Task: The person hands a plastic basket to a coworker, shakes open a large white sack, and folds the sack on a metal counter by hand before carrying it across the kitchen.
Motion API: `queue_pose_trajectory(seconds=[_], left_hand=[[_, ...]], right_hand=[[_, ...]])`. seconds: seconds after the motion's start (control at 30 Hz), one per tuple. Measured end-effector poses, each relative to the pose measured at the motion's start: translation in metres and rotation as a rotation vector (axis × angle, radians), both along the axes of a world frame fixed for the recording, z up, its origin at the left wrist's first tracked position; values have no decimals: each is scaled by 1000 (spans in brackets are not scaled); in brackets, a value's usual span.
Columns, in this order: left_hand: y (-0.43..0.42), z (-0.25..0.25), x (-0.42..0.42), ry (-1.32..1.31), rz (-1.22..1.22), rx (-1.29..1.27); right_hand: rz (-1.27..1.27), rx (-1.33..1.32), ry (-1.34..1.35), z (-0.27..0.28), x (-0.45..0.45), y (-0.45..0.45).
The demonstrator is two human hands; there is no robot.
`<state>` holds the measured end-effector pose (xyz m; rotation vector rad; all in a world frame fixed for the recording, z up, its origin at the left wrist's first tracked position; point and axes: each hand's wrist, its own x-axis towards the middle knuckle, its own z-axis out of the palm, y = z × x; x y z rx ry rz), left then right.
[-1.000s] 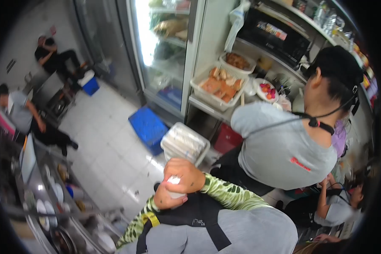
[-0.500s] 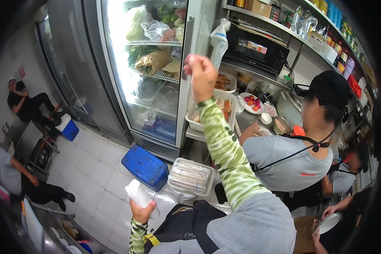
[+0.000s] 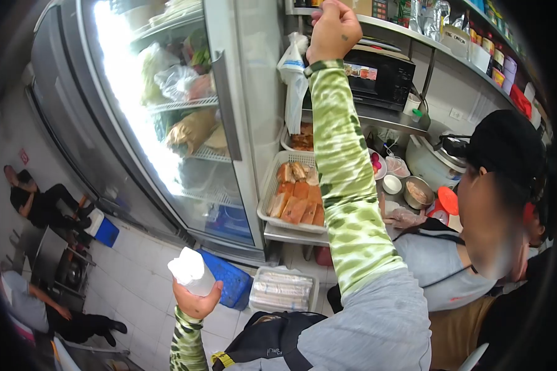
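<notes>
Low at the left, my left hand (image 3: 195, 301) is closed around a white bundle (image 3: 195, 272), with crumpled white material at its top; its exact kind is unclear. My right hand (image 3: 337, 31) is raised high, in front of the metal shelf (image 3: 387, 23) above the black microwave (image 3: 377, 77). Its fingers are curled together, and anything between them is too small or hidden to make out. Left of that wrist hangs a white plastic bag (image 3: 294, 68). Below my raised arm stands a white basket (image 3: 263, 213) with orange-brown slabs of food (image 3: 300, 201).
A lit glass-door fridge (image 3: 238, 148) stands at the left. On the floor are a blue crate (image 3: 232, 278) and a white tub (image 3: 315, 294) of wrapped bundles. Close on my right, a co-worker in a black cap (image 3: 507, 145) stands at the counter. Two people sit far left.
My right hand has risen from beside the fridge door to the upper shelf. My left hand and the white bundle have turned more upright. The view has swung right; the co-worker appears closer.
</notes>
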<state>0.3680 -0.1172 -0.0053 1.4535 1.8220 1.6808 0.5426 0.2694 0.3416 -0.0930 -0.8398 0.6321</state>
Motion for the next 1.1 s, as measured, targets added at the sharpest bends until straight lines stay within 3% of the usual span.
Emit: queue_pose_trajectory(seconds=[0.1, 0.27, 0.47, 0.53, 0.63, 0.67, 0.73, 0.8, 0.9, 1.0, 1.1], left_hand=[[53, 55, 7, 199, -14, 68], [126, 89, 2, 566, 47, 251], [216, 92, -25, 637, -4, 399], [242, 95, -29, 672, -44, 480], [262, 80, -40, 877, -62, 390], [272, 80, -38, 819, -14, 429], [284, 81, -36, 721, 9, 427], [279, 74, -40, 643, -35, 343], [273, 85, -32, 506, -66, 208], [274, 93, -28, 629, 36, 147], [285, 94, -22, 807, 191, 118]], right_hand=[[-61, 32, 71, 10, 20, 54], [-122, 12, 77, 1, 33, 119], [-151, 109, 154, -25, 54, 193], [-207, -3, 190, -27, 66, 210], [-502, 9, 254, -34, 94, 262], [-501, 0, 269, -34, 104, 268], [-626, -122, 290, -37, 123, 267], [-882, -119, 286, -48, 171, 326], [-1014, -340, 323, -69, 227, 354], [-1097, -548, 334, -99, 273, 377], [-1178, -876, 169, -125, 302, 378]])
